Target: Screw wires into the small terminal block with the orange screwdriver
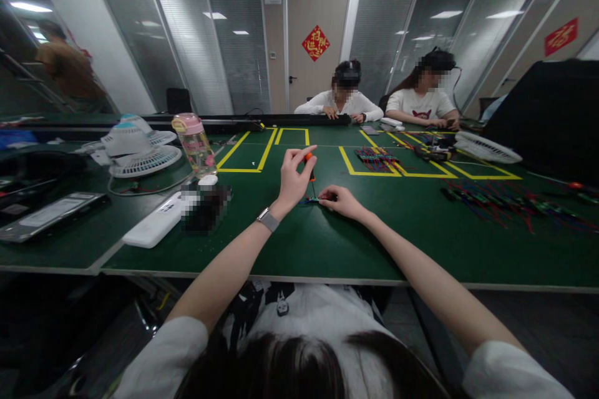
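My left hand [294,176] is closed around the orange and black handle of a screwdriver [309,158], with the index finger lying over its top. The screwdriver stands nearly upright, and its thin shaft runs down to a small green circuit board [312,200] on the green table. From the right, my right hand [344,202] pinches the edge of that board between thumb and fingers. Dark red wires show partly under the right fingers. Whether the tip sits in a screw is too small to tell.
Bundles of wired boards [510,202] lie to the right, with another wire bundle [377,159] inside yellow tape outlines. On the left are white fans [145,159], a pink-lidded bottle [194,143] and a white power bank [156,221]. Two people sit across the table [281,255].
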`<state>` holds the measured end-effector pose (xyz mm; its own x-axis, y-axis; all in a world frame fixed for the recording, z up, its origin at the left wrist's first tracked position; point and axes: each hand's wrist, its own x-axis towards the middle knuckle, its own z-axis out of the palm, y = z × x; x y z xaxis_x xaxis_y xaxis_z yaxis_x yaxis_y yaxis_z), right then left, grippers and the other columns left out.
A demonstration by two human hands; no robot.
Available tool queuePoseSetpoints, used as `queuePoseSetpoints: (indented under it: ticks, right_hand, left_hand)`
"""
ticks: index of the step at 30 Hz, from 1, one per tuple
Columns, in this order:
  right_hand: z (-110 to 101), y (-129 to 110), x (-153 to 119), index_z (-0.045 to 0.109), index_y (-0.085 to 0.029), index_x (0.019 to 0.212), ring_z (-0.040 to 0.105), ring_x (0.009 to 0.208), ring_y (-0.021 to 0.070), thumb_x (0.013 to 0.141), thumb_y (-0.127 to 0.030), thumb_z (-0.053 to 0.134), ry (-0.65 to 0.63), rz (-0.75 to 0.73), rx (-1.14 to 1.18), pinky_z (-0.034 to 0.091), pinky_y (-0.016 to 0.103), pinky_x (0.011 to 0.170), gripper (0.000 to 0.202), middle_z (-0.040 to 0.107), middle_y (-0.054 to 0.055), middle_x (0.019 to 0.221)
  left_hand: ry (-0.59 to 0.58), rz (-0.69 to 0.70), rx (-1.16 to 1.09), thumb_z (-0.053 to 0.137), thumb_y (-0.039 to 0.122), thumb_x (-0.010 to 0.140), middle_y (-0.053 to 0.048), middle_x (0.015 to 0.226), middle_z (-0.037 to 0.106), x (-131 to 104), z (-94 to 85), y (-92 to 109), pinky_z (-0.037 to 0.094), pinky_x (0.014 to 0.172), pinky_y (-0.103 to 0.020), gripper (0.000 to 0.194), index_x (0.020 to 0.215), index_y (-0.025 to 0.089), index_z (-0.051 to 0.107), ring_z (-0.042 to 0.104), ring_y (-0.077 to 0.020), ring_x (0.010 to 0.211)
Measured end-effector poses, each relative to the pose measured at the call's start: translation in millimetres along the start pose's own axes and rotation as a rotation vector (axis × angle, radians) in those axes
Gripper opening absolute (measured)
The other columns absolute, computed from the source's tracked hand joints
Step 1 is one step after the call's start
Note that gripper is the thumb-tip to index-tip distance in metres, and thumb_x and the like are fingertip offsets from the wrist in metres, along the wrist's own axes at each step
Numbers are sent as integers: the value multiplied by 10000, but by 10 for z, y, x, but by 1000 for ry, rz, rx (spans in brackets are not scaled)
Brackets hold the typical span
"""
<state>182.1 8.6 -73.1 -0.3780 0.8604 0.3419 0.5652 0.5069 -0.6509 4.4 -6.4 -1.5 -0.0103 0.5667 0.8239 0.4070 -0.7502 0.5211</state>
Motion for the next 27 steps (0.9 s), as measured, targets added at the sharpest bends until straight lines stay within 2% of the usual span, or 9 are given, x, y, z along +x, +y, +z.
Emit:
queuePoseSetpoints:
  ticks: [4, 9, 14, 17, 20, 25, 27]
  right_hand:
    - [-2, 0, -1, 676, -134, 866, 546, 670, 129, 743, -270, 634, 6, -6, 0, 436, 252, 643, 188, 636, 37, 763]
    - [-4, 8, 2, 676, -143, 863, 540, 668, 128, 746, -277, 628, 3, -13, -8, 436, 254, 645, 184, 633, 33, 760]
    - [-9, 9, 3, 678, -143, 866, 543, 667, 129, 749, -283, 626, -8, -20, -8, 438, 254, 639, 189, 638, 37, 778]
    - [-10, 5, 2, 676, -140, 867, 548, 672, 132, 749, -277, 628, -6, -14, -14, 439, 254, 641, 188, 638, 38, 771]
    - [-9, -2, 2, 675, -140, 864, 556, 684, 135, 748, -269, 630, -4, -10, -18, 441, 255, 649, 179, 640, 40, 778]
    - [-7, -22, 1, 679, -137, 853, 554, 667, 132, 740, -267, 637, 4, -5, -10, 442, 257, 644, 177, 643, 39, 761]
    - [-8, -30, 0, 682, -135, 850, 557, 665, 132, 735, -264, 640, 12, 0, -9, 444, 257, 644, 177, 644, 39, 757]
  left_hand:
    - [-53, 9, -76, 375, 262, 963, -57, 1078, 594, -1, -2, 0, 435, 895, -285, 330, 1247, 245, 542, 558, -144, 998]
    - [2, -3, -3, 522, 320, 902, -45, 957, 583, -3, -7, 12, 453, 847, -288, 274, 1144, 234, 618, 560, -148, 887]
    - [-62, 0, -98, 379, 275, 961, -56, 1100, 597, 15, -8, 18, 438, 913, -307, 327, 1238, 263, 553, 558, -156, 1018]
    - [-62, 4, -83, 440, 279, 941, -47, 1016, 616, 12, -5, 15, 451, 870, -293, 308, 1222, 245, 563, 568, -153, 950]
    - [-25, -8, -22, 505, 311, 910, -41, 952, 574, 7, 0, -3, 458, 828, -278, 277, 1157, 240, 610, 559, -146, 880]
    - [-33, 14, -45, 361, 243, 961, -65, 1116, 550, 10, 4, -21, 423, 932, -295, 334, 1225, 251, 566, 534, -152, 1052]
    - [-47, 38, -59, 379, 227, 955, -57, 1099, 577, 8, 1, -6, 425, 925, -299, 330, 1235, 247, 553, 544, -151, 1034]
